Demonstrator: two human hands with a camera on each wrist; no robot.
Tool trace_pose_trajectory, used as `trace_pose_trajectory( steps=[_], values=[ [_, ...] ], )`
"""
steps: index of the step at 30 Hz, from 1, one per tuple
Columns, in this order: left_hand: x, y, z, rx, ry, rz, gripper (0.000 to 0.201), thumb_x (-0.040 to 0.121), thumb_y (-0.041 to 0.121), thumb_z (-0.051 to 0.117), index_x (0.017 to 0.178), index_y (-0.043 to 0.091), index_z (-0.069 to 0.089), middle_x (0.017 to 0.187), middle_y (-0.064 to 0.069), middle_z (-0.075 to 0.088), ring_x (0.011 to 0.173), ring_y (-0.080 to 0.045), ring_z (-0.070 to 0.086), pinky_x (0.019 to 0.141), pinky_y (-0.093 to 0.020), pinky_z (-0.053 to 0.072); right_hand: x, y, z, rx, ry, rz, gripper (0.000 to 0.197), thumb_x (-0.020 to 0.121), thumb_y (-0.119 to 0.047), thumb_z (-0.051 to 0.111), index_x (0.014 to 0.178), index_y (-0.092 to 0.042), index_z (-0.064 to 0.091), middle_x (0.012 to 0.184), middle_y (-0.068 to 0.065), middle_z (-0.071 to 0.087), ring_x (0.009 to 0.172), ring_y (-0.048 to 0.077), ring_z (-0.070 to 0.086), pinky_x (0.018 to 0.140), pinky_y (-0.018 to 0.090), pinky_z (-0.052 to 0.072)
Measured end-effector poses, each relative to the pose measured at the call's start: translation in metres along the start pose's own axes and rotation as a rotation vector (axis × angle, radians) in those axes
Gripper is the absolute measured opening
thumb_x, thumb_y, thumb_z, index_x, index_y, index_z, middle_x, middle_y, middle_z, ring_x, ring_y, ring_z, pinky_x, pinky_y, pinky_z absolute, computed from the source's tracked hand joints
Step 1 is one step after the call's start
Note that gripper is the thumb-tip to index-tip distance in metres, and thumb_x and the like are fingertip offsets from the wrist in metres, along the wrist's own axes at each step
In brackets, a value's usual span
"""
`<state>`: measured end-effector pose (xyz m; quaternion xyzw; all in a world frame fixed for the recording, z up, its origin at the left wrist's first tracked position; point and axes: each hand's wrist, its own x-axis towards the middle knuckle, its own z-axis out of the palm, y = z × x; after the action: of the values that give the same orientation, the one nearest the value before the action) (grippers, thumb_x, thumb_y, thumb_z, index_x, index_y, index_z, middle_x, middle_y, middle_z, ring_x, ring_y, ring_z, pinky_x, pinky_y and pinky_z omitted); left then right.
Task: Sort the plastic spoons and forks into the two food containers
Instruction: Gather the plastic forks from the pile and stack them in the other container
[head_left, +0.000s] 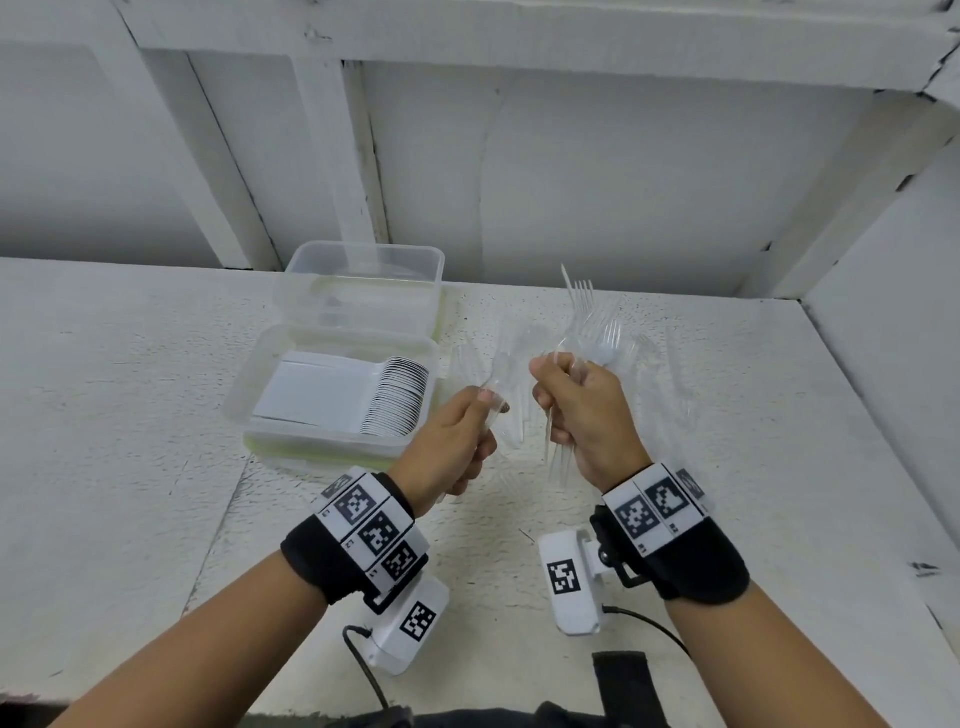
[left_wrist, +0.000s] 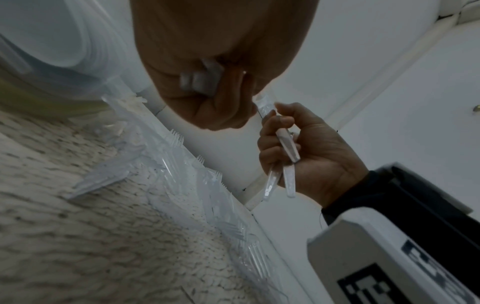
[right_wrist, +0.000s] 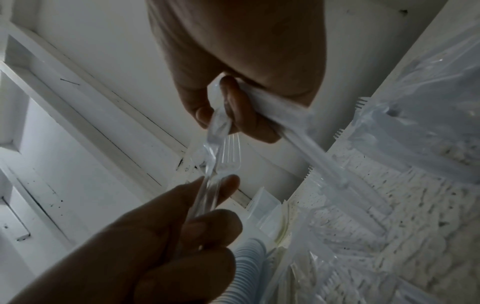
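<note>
Over the table's middle my left hand (head_left: 480, 415) grips a few clear plastic forks (right_wrist: 224, 162) by their handles. My right hand (head_left: 558, 397), close beside it, holds a bunch of clear forks (head_left: 589, 317) with the tines pointing up and away. In the right wrist view the two bundles touch between the hands. A loose pile of clear forks (head_left: 639, 374) lies on the table beneath and to the right. The near food container (head_left: 249, 395) holds a row of stacked white spoons (head_left: 395, 395). The far container (head_left: 363, 260) behind it looks nearly empty.
The white table (head_left: 130, 415) ends at a white wall (head_left: 623, 182) behind and a side wall (head_left: 893, 338) at the right. Wrist cameras with cables hang under both wrists. A dark strap (head_left: 623, 686) lies at the table's near edge.
</note>
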<state>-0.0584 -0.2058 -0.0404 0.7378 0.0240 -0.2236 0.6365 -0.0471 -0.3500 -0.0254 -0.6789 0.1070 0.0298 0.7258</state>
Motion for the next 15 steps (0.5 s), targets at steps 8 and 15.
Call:
trace_pose_trajectory(
  steps=[8,15],
  values=[
    [0.0041,-0.0002,0.0004,-0.075,-0.061,-0.032,0.049,0.099,0.050,0.016,0.091,0.016,0.051,0.054,0.004,0.035,0.037,-0.005,0.021,0.038,-0.012,0.017,0.0007,0.0044,0.0006,-0.094,-0.029,-0.025,0.007,0.093,-0.027,0.054,0.090,-0.020,0.056,0.060,-0.002,0.052,0.039,0.002,0.036,0.037,0.016,0.029],
    [0.0073,0.0012,-0.0064,-0.158,-0.192,-0.150,0.042,0.098,0.041,0.018,0.080,0.016,0.045,0.051,0.005,0.034,0.041,-0.008,0.022,0.038,-0.014,0.019,0.0026,0.0020,-0.0019,-0.004,-0.127,0.085,0.025,0.094,-0.024,0.053,0.105,-0.004,0.062,0.059,-0.003,0.050,0.034,0.002,0.032,0.034,0.015,0.025]
  ],
)
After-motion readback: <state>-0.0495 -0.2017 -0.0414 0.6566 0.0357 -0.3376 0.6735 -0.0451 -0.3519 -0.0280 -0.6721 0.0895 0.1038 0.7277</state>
